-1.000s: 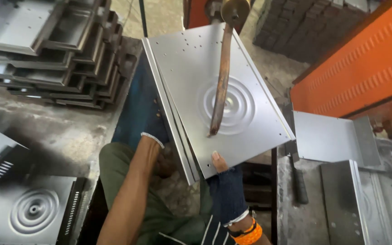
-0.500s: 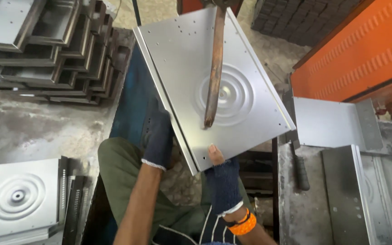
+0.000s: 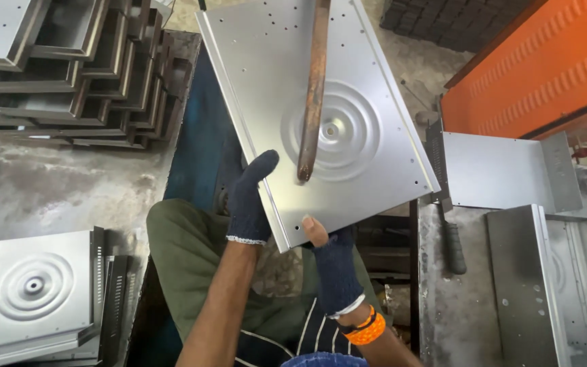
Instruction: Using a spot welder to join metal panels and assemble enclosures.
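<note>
Now I gripped the flat metal panel (image 3: 321, 129) with both gloved hands: left hand (image 3: 249, 197) fingers curled shut on its side edge, right hand (image 3: 331, 255) pinching its near corner; its long side ran away from my fingers, under the rusty rod (image 3: 312, 95).

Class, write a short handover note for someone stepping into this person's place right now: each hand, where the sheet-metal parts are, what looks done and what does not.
Left hand, gloved, grips the left edge of the metal panel.
Right hand, gloved, holds its near corner, thumb on top.
A rusty rod hangs over the panel, its tip near the stamped rings.
Done, it seems: a similar panel pile at lower left, stacked trays at upper left.
More sheets lie to the right; whether they are worked cannot be told.
</note>
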